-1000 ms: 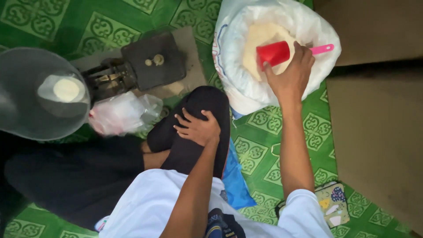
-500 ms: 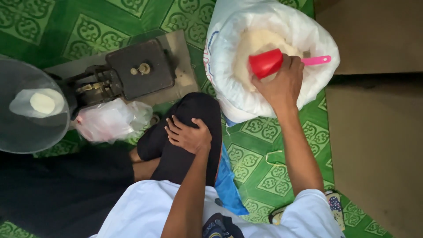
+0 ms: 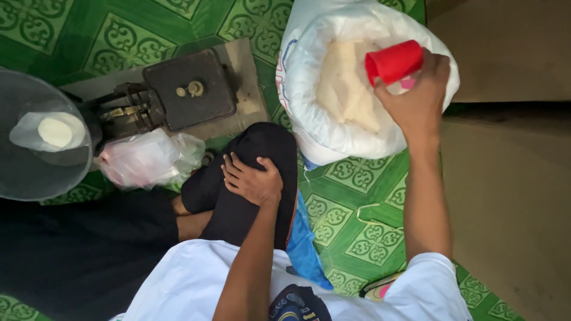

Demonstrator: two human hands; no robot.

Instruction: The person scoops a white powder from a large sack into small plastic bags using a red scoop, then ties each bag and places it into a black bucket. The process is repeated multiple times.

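Note:
My right hand (image 3: 416,98) grips a red plastic scoop (image 3: 394,60) over the open mouth of a big white sack (image 3: 309,83). The sack holds a pale yellowish powder or grain (image 3: 345,89). The scoop's pink handle is mostly hidden behind my fingers. My left hand (image 3: 253,178) rests flat on my bent knee in dark trousers (image 3: 250,154), holding nothing. I sit on a green patterned mat (image 3: 357,226).
A dark metal weighing scale (image 3: 190,89) stands on a board left of the sack. Its round pan (image 3: 35,148) at far left carries a small bag of white stuff. A clear plastic bag (image 3: 148,157) lies by my knee. Bare tan floor (image 3: 511,208) at right.
My right hand has lifted the red scoop out of the sack's contents and tipped it up; the view shifted slightly. My left hand stays on the knee.

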